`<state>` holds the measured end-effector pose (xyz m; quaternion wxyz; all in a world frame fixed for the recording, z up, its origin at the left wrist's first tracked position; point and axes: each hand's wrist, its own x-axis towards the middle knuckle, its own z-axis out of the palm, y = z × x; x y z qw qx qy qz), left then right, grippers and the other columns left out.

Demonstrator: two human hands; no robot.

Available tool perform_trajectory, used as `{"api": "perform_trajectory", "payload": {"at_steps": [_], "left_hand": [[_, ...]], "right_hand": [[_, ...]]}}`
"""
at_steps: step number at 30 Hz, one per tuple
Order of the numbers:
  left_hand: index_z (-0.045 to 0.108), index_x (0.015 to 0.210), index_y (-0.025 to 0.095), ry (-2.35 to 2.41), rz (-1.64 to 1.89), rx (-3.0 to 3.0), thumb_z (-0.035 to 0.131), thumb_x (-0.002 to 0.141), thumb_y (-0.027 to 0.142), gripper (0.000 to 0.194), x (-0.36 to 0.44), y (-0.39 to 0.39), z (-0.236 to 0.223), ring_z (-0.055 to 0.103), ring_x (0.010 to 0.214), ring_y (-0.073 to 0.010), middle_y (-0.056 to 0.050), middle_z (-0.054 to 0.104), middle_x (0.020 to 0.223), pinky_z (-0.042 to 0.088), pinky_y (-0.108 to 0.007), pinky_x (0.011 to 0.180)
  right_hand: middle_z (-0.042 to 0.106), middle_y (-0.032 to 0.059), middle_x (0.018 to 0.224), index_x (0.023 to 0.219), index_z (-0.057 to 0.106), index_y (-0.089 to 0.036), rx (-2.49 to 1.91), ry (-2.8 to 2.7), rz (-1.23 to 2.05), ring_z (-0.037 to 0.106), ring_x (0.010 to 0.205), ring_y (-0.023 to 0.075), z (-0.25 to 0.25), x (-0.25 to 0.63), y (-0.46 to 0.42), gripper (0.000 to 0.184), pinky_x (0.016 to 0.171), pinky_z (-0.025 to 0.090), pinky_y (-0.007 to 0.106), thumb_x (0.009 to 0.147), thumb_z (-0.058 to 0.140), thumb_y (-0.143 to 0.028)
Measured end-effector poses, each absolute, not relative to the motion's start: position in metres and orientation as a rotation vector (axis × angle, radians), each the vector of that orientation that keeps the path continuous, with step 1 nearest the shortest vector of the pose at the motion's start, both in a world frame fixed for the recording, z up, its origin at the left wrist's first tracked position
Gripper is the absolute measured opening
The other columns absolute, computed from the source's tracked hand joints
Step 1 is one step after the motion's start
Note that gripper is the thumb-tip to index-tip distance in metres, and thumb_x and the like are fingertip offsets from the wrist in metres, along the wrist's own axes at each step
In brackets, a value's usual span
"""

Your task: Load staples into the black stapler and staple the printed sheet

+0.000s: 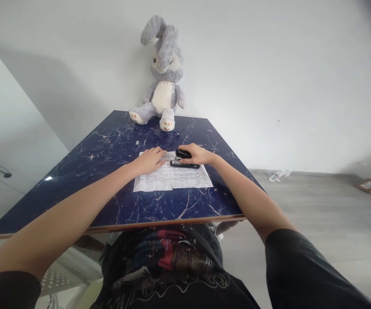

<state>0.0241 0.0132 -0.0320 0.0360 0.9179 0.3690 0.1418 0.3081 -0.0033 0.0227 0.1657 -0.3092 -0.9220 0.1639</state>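
Printed paper sheets (159, 182) lie side by side and seem to overlap on the blue marbled table (108, 201). Flat on the left part of the paper rests my left hand (150, 161), its fingers stretched out. A black stapler (185, 164) sits over the upper right part of the sheets, its jaws pointing left. My right hand (196, 153) is wrapped round it, thumb below and fingers over the top arm. Whether the paper's edge lies between the stapler's jaws I cannot tell.
A grey plush rabbit (164, 81) sits at the table's far edge against the white wall. A small pale scrap (137, 143) lies beyond the paper. On the floor at right are a white plastic item (279, 175) and a brown package (370, 185). A white cabinet door (8, 128) stands left.
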Motion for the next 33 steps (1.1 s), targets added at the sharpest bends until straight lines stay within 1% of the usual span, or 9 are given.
{"api": "perform_trajectory", "payload": {"at_steps": [3,6,10,14,20,24,27,30,33], "left_hand": [[0.051,0.152,0.021,1.107,0.441,2.877,0.042,0.106,0.04,0.051,0.024,0.01,-0.027,0.058,0.124,-0.0373,-0.018,0.059,0.14,0.045,-0.049,0.102],[0.05,0.149,0.021,1.064,0.483,2.899,0.045,0.105,0.035,0.046,0.025,0.007,-0.022,0.057,0.124,-0.0358,-0.017,0.058,0.135,0.045,-0.049,0.101],[0.053,0.138,0.023,1.011,0.58,2.817,0.055,0.099,0.027,0.039,0.025,0.007,-0.018,0.056,0.126,-0.033,-0.013,0.059,0.131,0.044,-0.047,0.104],[0.053,0.134,0.023,0.991,0.687,2.729,0.059,0.097,0.024,0.038,0.022,0.01,-0.018,0.059,0.12,-0.0303,-0.011,0.059,0.129,0.045,-0.045,0.103],[0.056,0.129,0.024,1.028,0.74,2.698,0.057,0.099,0.023,0.03,0.021,0.012,-0.016,0.061,0.113,-0.0287,-0.01,0.059,0.126,0.045,-0.047,0.105],[0.056,0.129,0.024,1.099,0.734,2.688,0.057,0.099,0.022,0.03,0.021,0.013,-0.016,0.06,0.115,-0.0292,-0.01,0.058,0.125,0.044,-0.048,0.106],[0.057,0.128,0.024,1.116,0.75,2.691,0.059,0.098,0.022,0.03,0.02,0.015,-0.017,0.059,0.118,-0.03,-0.01,0.058,0.124,0.044,-0.048,0.106],[0.057,0.128,0.023,1.132,0.746,2.702,0.059,0.098,0.022,0.03,0.019,0.016,-0.019,0.059,0.117,-0.031,-0.011,0.058,0.124,0.044,-0.049,0.105],[0.058,0.127,0.024,1.133,0.742,2.694,0.059,0.098,0.021,0.029,0.018,0.017,-0.02,0.059,0.117,-0.031,-0.01,0.058,0.123,0.044,-0.049,0.106]], "right_hand": [[0.06,-0.0006,0.083,0.095,0.059,-0.019,-0.984,-2.432,0.476,0.052,0.075,0.0161,0.031,0.332,0.004,0.028,0.071,0.036,0.03,0.089,0.069,-0.044],[0.059,0.0011,0.086,0.091,0.056,-0.019,-1.133,-2.275,0.4,0.053,0.079,0.0182,0.038,0.368,0.014,0.027,0.074,0.037,0.032,0.086,0.068,-0.043],[0.06,0.0022,0.087,0.09,0.056,-0.019,-1.306,-2.235,0.309,0.054,0.082,0.0205,0.031,0.411,0.028,0.027,0.077,0.037,0.034,0.079,0.068,-0.041],[0.061,0.0018,0.086,0.088,0.058,-0.019,-1.417,-2.234,0.353,0.055,0.083,0.0208,0.02,0.429,0.034,0.026,0.077,0.037,0.033,0.073,0.069,-0.038],[0.066,0.0011,0.089,0.094,0.066,-0.018,-1.33,-2.419,0.57,0.057,0.081,0.0198,0.025,0.425,0.025,0.028,0.074,0.04,0.032,0.075,0.073,-0.036],[0.069,0.0014,0.092,0.098,0.071,-0.017,-1.179,-2.487,0.807,0.061,0.084,0.0204,0.036,0.417,0.015,0.033,0.077,0.044,0.032,0.075,0.078,-0.04],[0.069,0.0017,0.092,0.1,0.073,-0.017,-1.117,-2.529,0.921,0.062,0.086,0.0209,0.04,0.413,0.011,0.036,0.079,0.046,0.032,0.074,0.081,-0.041],[0.068,0.0012,0.09,0.097,0.073,-0.018,-1.098,-2.577,0.945,0.061,0.084,0.02,0.041,0.411,0.011,0.035,0.077,0.046,0.032,0.073,0.084,-0.041],[0.066,-0.0001,0.087,0.094,0.072,-0.018,-1.1,-2.628,0.889,0.058,0.08,0.0179,0.041,0.41,0.011,0.032,0.073,0.044,0.031,0.074,0.085,-0.041]]}}
